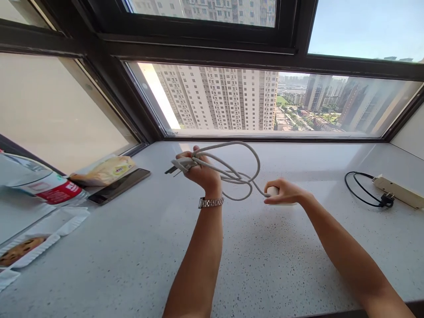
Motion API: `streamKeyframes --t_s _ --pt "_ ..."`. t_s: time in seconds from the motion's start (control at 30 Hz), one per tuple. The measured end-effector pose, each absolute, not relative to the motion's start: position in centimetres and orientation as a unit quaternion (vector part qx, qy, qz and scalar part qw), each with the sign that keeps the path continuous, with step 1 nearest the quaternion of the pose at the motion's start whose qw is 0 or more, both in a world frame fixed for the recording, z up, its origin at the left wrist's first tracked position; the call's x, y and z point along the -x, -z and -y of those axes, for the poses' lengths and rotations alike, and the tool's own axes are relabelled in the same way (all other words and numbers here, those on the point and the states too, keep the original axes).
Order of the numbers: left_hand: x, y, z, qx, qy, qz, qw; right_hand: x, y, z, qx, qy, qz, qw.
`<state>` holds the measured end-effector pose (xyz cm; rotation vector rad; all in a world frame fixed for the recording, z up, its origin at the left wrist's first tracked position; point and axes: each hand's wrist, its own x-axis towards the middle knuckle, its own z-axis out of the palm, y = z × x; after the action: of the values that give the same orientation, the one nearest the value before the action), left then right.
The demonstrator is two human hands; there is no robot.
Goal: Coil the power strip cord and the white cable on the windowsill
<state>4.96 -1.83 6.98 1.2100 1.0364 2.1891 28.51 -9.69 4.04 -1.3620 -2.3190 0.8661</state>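
Observation:
My left hand (204, 175), with a metal watch (212, 202) on its wrist, is closed around a white plug (184, 164) whose dark prongs point left. From there a white cable (253, 161) runs in loose loops across the gap between my hands. The cable's other end enters a white block (273, 191), which my right hand (288, 191) grips from above. Most of that block is hidden behind the fingers, so its full shape cannot be made out.
A beige power strip (399, 191) with a black cord and plug (387, 199) lies at the right. To the left are a dark phone (119, 186), a tissue pack (107, 170), a bottle with a red label (58, 191) and a cookie in a tray (21, 251). Windows border the speckled counter (132, 265).

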Motion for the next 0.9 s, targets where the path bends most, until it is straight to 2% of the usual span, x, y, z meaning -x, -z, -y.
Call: streamKeyframes --t_s 0.07,0.13,0.3,0.4,0.5,0.7,0.9 --pt "-5.9 -6.6 2.5 -0.443 -0.731 -0.506 0.112 -30.1 -5.0 9.7 0.48 -0.391 0.777 0.118" --pt "-7.0 -5.8 2.9 -0.482 -0.602 -0.633 0.063 -31.6 -5.4 9.6 0.461 -0.437 0.767 0.094" --pt "-8.8 -2.9 2.4 -0.643 -0.305 -0.694 0.108 -33.7 -4.6 9.0 0.465 -0.479 0.735 0.12" --pt "-8.8 -1.4 1.6 -0.68 -0.212 -0.69 0.13 -34.0 -3.8 8.7 0.544 -0.433 0.713 0.091" --pt "-8.7 -0.2 1.0 -0.697 -0.192 -0.677 0.139 -34.2 -3.1 8.4 0.59 -0.424 0.682 0.082" --pt "-9.7 1.6 1.4 -0.697 -0.192 -0.678 0.129 -33.5 -1.9 8.0 0.691 -0.348 0.61 0.172" --pt "-11.1 2.0 2.5 -0.686 -0.235 -0.681 0.106 -31.5 -1.6 8.1 0.681 -0.4 0.572 0.221"
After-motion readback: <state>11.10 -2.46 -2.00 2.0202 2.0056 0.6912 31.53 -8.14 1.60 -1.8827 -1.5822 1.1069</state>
